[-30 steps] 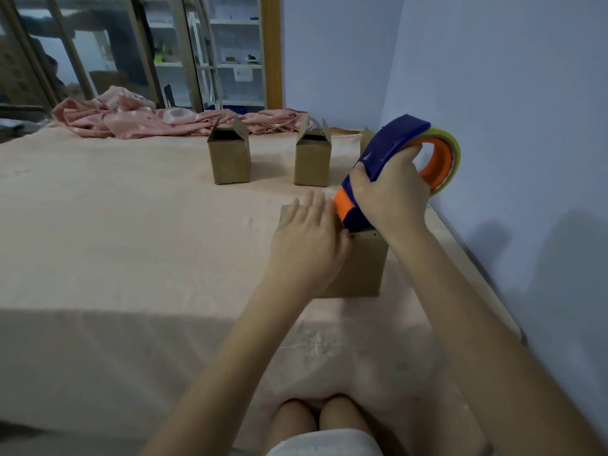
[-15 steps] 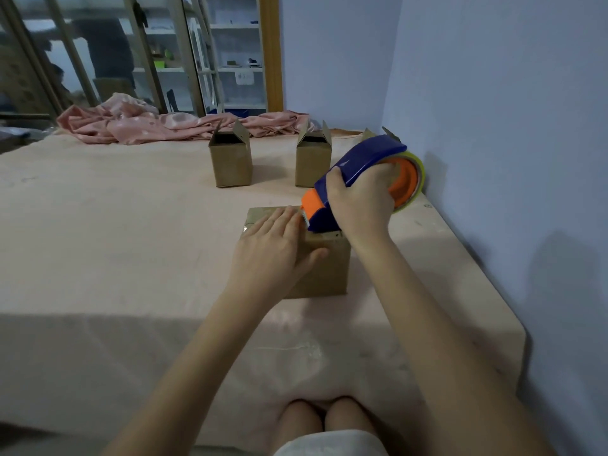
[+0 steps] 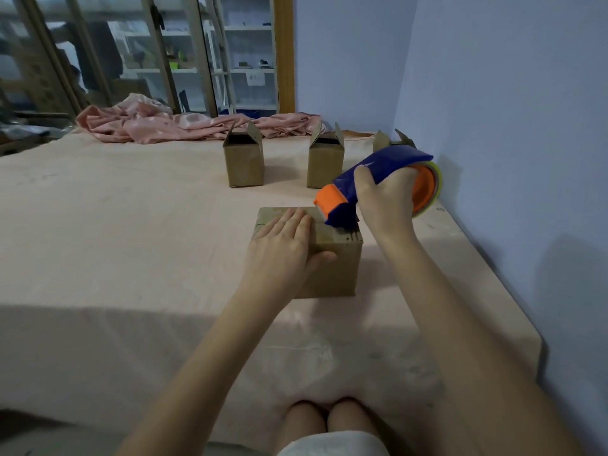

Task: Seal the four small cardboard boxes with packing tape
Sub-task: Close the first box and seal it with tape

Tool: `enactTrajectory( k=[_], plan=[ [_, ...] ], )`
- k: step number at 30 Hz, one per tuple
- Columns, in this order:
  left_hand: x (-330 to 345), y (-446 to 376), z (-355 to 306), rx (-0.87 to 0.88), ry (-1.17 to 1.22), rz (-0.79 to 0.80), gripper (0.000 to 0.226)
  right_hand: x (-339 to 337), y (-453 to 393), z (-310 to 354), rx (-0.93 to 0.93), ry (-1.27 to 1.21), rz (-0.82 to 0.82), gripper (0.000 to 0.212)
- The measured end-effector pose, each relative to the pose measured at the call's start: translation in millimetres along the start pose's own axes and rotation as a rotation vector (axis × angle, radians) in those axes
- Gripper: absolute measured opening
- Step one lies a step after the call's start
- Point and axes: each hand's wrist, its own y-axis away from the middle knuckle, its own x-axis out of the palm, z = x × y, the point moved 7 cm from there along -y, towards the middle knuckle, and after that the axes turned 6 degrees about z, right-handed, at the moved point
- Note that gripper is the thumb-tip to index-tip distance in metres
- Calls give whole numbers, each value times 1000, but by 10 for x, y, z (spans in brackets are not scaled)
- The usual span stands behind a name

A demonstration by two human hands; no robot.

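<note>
Since the near box (image 3: 324, 255) on the surface (image 3: 131, 245) looks light and thin-walled, the left hand (image 3: 283, 248) should press it flat, fingers together on its closed flaps, while the right hand (image 3: 386, 205) wraps the tape dispenser (image 3: 371, 179) at its top.

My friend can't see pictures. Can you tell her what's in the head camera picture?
A person's left hand presses flat on a closed cardboard box while the right hand holds a blue and orange tape dispenser against its top. Three open boxes wait behind on the pink-covered table.
</note>
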Motion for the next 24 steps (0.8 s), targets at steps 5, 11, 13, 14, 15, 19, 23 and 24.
enactTrajectory(
  k=[5, 11, 13, 14, 15, 19, 23, 24],
  plan=[
    [14, -10, -21, 10, 26, -3, 81, -86, -45, -50, 40, -68, -31, 22],
    [3, -19, -64, 30, 63, -13, 80, -187, -5, -175, 134, -190, -89, 24],
    [-2, -1, -53, 30, 79, -25, 80, -313, -12, -171, 158, -227, -146, 22],
    [-2, 9, -52, 28, 85, -32, 80, -433, -35, -175, 159, -244, -194, 19],
    [0, 10, -59, 28, 85, -36, 79, -561, -69, -186, 153, -242, -230, 15],
    [16, -53, -91, 46, 33, -13, 77, -755, -106, -234, 120, -150, -210, 22],
    [8, -22, -81, 34, 48, -20, 78, -688, -91, -174, 81, -59, -206, 44],
    [-1, -16, -89, 30, 53, -23, 78, -682, -97, -154, 74, -36, -200, 46]
  ],
)
